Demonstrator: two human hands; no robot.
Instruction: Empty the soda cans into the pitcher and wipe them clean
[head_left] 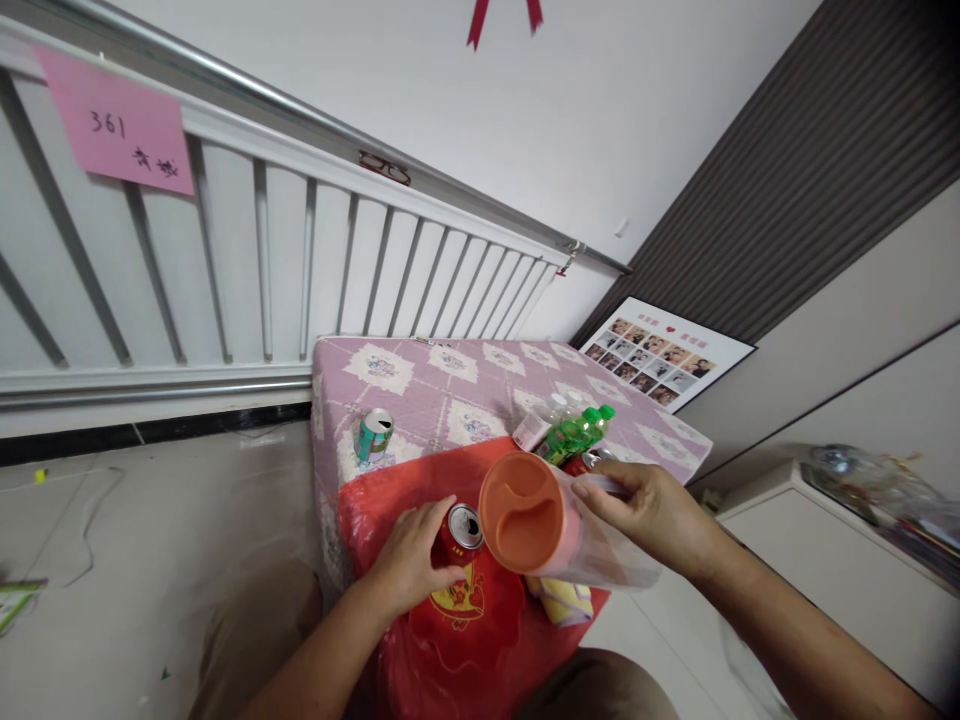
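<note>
My left hand (415,550) is curled round a red drink can (463,530), its fingers and thumb on either side and the open top facing up. Above and to the right, my right hand (649,510) grips a clear plastic pitcher (600,550) by its handle. The pitcher lies tilted far over, its orange lid (520,512) pointing left, close beside the can's top. I cannot make out any liquid coming from it. Under the can sits a red scalloped tray (480,635) with a yellow printed pattern.
A teal open can (374,436) stands on the patterned cloth (480,375) at left. Green bottles (574,435) and a pale bottle (534,425) lie behind the pitcher. A folded yellow cloth (564,601) is at right on the red plastic sheet (367,505). A radiator (292,260) lines the wall.
</note>
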